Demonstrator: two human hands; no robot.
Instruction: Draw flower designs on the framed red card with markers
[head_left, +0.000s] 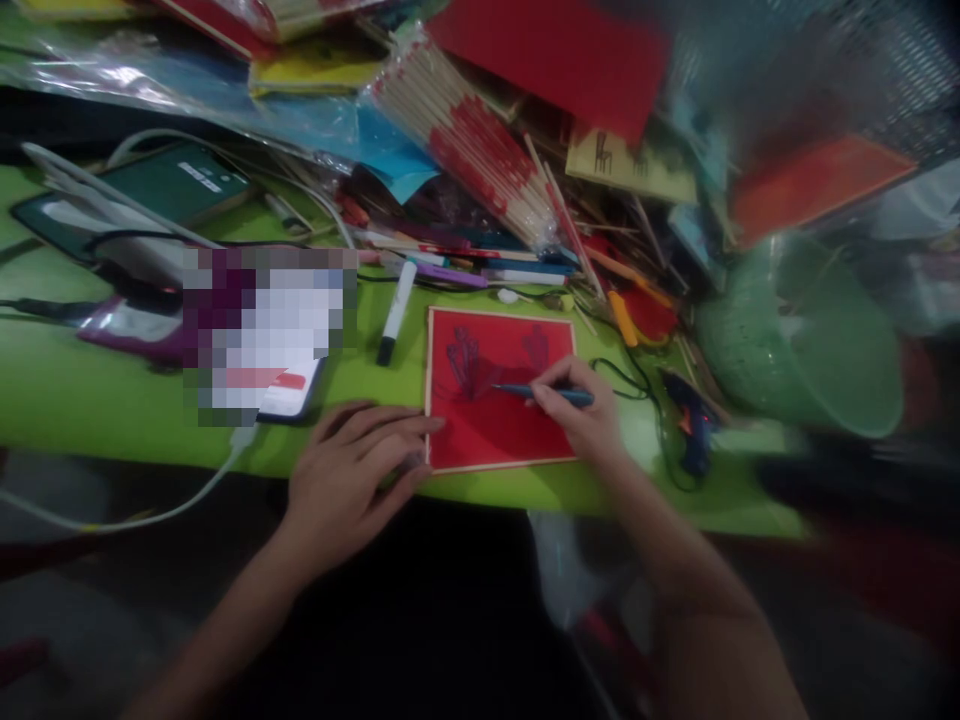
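Note:
A red card [501,425] with a pale border lies on the green table [90,390] near its front edge. Dark drawn shapes show on its upper part. My right hand [581,410] is closed around a blue pen [551,394], its tip touching the card near the drawing. My left hand [356,475] lies flat with fingers stretched out, its fingertips pressing the card's left edge.
A phone [289,395] with a white cable lies left of the card, a black-and-white marker [395,312] above it. Behind are pens, a bundle of sticks [465,140], coloured paper and cards. A blue glue gun [694,425] and a green bowl [806,340] sit to the right.

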